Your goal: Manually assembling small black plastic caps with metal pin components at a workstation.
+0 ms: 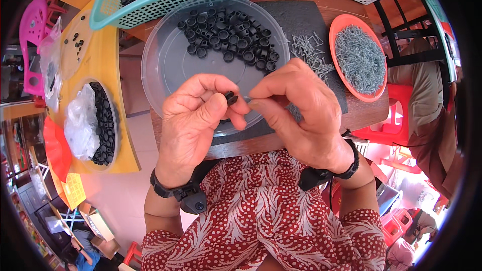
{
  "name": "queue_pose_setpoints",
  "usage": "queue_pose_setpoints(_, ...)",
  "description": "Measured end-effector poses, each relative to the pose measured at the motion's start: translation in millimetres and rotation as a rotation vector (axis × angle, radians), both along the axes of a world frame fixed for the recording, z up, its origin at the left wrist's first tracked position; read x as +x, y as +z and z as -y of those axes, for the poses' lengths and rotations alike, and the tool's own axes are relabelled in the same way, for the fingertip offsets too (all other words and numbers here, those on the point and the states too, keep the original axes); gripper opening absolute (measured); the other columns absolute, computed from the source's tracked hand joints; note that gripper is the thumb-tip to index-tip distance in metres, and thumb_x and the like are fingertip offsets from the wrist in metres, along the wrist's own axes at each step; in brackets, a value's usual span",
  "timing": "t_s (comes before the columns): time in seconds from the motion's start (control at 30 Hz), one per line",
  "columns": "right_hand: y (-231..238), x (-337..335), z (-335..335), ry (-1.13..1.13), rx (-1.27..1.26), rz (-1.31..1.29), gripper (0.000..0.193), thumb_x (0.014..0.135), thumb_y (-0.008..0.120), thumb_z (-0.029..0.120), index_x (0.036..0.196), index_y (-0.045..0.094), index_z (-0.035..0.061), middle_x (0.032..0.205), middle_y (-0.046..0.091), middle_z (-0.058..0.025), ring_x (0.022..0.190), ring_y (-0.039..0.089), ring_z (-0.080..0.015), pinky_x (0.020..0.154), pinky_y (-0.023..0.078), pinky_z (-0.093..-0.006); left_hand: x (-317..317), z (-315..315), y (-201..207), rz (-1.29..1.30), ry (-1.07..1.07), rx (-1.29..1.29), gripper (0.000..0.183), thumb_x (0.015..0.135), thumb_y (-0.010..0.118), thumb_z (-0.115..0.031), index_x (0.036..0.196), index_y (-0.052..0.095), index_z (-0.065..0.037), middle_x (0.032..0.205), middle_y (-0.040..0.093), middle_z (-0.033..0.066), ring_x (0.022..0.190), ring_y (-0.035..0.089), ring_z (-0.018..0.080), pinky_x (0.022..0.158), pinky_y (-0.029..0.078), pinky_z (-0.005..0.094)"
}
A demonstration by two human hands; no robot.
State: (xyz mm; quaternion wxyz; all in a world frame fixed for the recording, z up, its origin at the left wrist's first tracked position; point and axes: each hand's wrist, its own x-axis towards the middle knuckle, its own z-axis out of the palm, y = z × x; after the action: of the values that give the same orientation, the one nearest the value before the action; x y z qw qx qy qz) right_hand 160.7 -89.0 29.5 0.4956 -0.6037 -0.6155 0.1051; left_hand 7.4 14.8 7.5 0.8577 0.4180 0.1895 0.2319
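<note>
Held over the near side of a large round basin of clear plastic (170,65): a small black plastic part (231,98), pinched between thumb and forefinger of the bare left hand (193,115). Located at about two o'clock from the left thumb tip and nine o'clock from the fingertips of the bare right hand (306,113), just beside the latter, seemingly without contact. On the right, a fine pinch of thumb and forefinger; impossible to tell whether around anything tiny. Judging by the pose, at a step of close two-handed handling, steadying on the left and approaching from the right; next move likely to call for a firm left hold and careful lining-up of the right fingertips. From the hands, toward twelve o'clock inside the basin, a heap of short black plastic rings (226,35); at two o'clock, thin silver metal screws (307,52) scattered on a flat dark grey mat (296,15); farther out, between two and three o'clock, a round orange-red plate (333,45) heaped with similar screws.
</note>
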Motion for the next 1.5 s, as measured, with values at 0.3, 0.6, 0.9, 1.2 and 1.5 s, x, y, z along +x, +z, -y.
queue_pose_setpoints(0.3, 5.5, -10.0, 2.1, 0.01, -0.047, -0.154, 0.017, 0.075, 0.064, -0.008, 0.09, 0.059, -0.001, 0.079, 0.058, -0.0082, 0.064, 0.054, -0.0126, 0.057, 0.044, -0.0239, -2.8, 6.0, 0.4, -0.043, 0.059, -0.048, 0.027, 0.09, 0.059, -0.02, 0.102, 0.056, 0.004, 0.086, 0.062, 0.0114, 0.074, 0.059, 0.018, 0.069, 0.049, 0.0274)
queue_pose_setpoints(0.6, -5.5, -20.3, 0.2, -0.051, -0.037, -0.266, 0.017, 0.07, 0.065, -0.006, 0.084, 0.058, 0.0027, 0.075, 0.06, -0.0084, 0.065, 0.053, -0.0262, 0.056, 0.044, -0.0344, 1.5, 10.4, 4.0, -0.094, 0.098, -0.122, 0.024, 0.091, 0.058, -0.02, 0.102, 0.057, 0.002, 0.081, 0.06, 0.0079, 0.068, 0.056, 0.0127, 0.064, 0.046, 0.0249)
queue_pose_setpoints(0.9, -1.1, -15.9, 1.2, -0.036, -0.134, -0.283, 0.014, 0.074, 0.064, -0.006, 0.085, 0.059, 0.0007, 0.075, 0.058, -0.0075, 0.064, 0.055, -0.0176, 0.057, 0.045, -0.028, 1.2, 11.7, -0.7, -0.122, 0.14, -0.063, 0.023, 0.089, 0.061, -0.019, 0.1, 0.058, 0.001, 0.078, 0.059, 0.0043, 0.065, 0.053, 0.0092, 0.058, 0.043, 0.0205)
queue_pose_setpoints(1.2, 1.7, -19.8, 0.3, -0.009, -0.213, -0.57, 0.009, 0.08, 0.061, -0.007, 0.087, 0.055, -0.0035, 0.077, 0.059, -0.0095, 0.069, 0.065, -0.0155, 0.057, 0.05, -0.0248, 2.6, 10.9, -7.1, -0.074, 0.098, -0.018, 0.022, 0.087, 0.064, -0.018, 0.097, 0.059, 0.001, 0.076, 0.058, 0.003, 0.06, 0.05, 0.0074, 0.055, 0.039, 0.019)
queue_pose_setpoints(1.5, -3.9, -21.4, 1.7, 0.009, -0.156, -0.604, 0.009, 0.082, 0.058, -0.008, 0.09, 0.056, -0.004, 0.078, 0.059, -0.009, 0.071, 0.064, -0.0138, 0.058, 0.05, -0.0241, -3.8, 11.0, 0.5, -0.089, 0.102, 0.119, 0.019, 0.084, 0.065, -0.004, 0.099, 0.059, 0.004, 0.082, 0.063, 0.008, 0.072, 0.061, 0.0113, 0.064, 0.051, 0.022)
